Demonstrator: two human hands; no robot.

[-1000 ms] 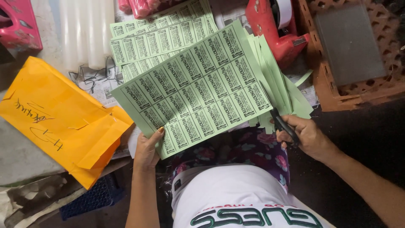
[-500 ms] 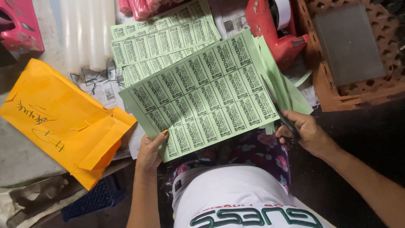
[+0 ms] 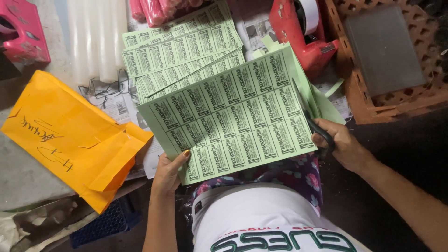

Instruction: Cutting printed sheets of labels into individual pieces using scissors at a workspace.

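Observation:
My left hand (image 3: 168, 173) pinches the lower left corner of a light green sheet of printed labels (image 3: 233, 116), holding it up over my lap. My right hand (image 3: 343, 145) grips a pair of black-handled scissors (image 3: 313, 122) whose blades point up along the sheet's right edge, beside its rightmost column of labels. More green label sheets lie behind the held one on the right, partly hidden.
Cut green label strips (image 3: 182, 51) lie fanned out on newspaper ahead. An orange envelope (image 3: 70, 135) lies at left, a red tape dispenser (image 3: 305, 28) at upper right, and a brown plastic crate (image 3: 387, 56) beside it. White tubes (image 3: 95, 37) and a pink object (image 3: 23, 32) sit at upper left.
The green sheet has shifted slightly right and toward me, and the scissors have moved up along its right edge.

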